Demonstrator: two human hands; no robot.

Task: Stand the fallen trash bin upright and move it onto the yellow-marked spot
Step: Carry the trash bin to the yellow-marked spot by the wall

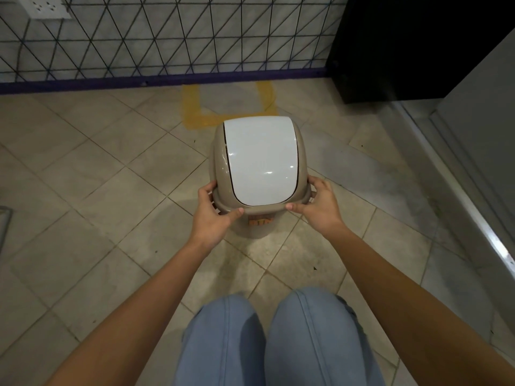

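The beige trash bin (pixel 259 162) with a white swing lid stands upright on the tiled floor in the middle of the head view. My left hand (pixel 214 211) grips the rim on the bin's left side, thumb on top. On the right side my right hand (pixel 317 203) grips the same rim. Beyond the bin, the yellow-marked spot (pixel 195 110) is painted on the floor against the wall; the bin hides its near right corner. The bin's base sits on the near side of the marking.
A wall with a black wire grid (pixel 167 37) and a purple baseboard runs behind the marking. A black cabinet (pixel 390 45) stands at the back right, with a grey metal ledge (pixel 459 174) along the right. My knees (pixel 273 338) in blue jeans are below.
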